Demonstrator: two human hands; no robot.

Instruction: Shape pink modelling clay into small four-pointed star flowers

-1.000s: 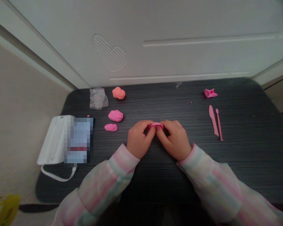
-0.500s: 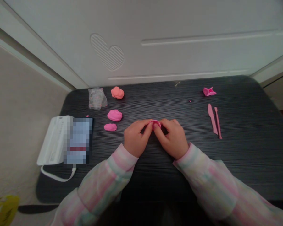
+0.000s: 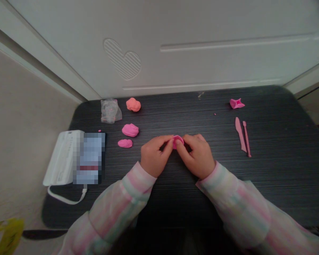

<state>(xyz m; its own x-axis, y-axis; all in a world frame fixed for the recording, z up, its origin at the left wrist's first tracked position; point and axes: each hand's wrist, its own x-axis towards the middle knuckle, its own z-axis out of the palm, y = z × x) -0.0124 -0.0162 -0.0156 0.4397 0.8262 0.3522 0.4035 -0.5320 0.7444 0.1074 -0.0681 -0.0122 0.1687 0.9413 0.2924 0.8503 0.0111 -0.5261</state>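
A small, thin, rounded piece of pink modelling clay (image 3: pixel 178 139) is held between my two hands over the middle of the dark table. My left hand (image 3: pixel 155 154) pinches its left edge between thumb and forefinger. The thumb of my right hand (image 3: pixel 198 154) presses on its face, with the fingers behind it. To the left lie two pink clay lumps, a larger one (image 3: pixel 130 130) and a smaller one (image 3: pixel 125 143). Behind them sits an orange clay lump (image 3: pixel 133 105). At the back right stands a pink clay shape with pointed edges (image 3: pixel 236 103).
A pink plastic knife (image 3: pixel 240 134) and a thin pink stick tool (image 3: pixel 246 139) lie at the right. A clear plastic bag (image 3: pixel 110 111) is at the back left. Nearer, a phone (image 3: pixel 102 159) leans by a white device (image 3: pixel 61 157) with a cable (image 3: pixel 66 200). A white panel (image 3: pixel 202 63) rises behind the table (image 3: pixel 281 148).
The right thumb and fingers have shifted slightly to the right on the pink clay, and more of its face shows. Both hands keep their hold. The whole view has moved a little.
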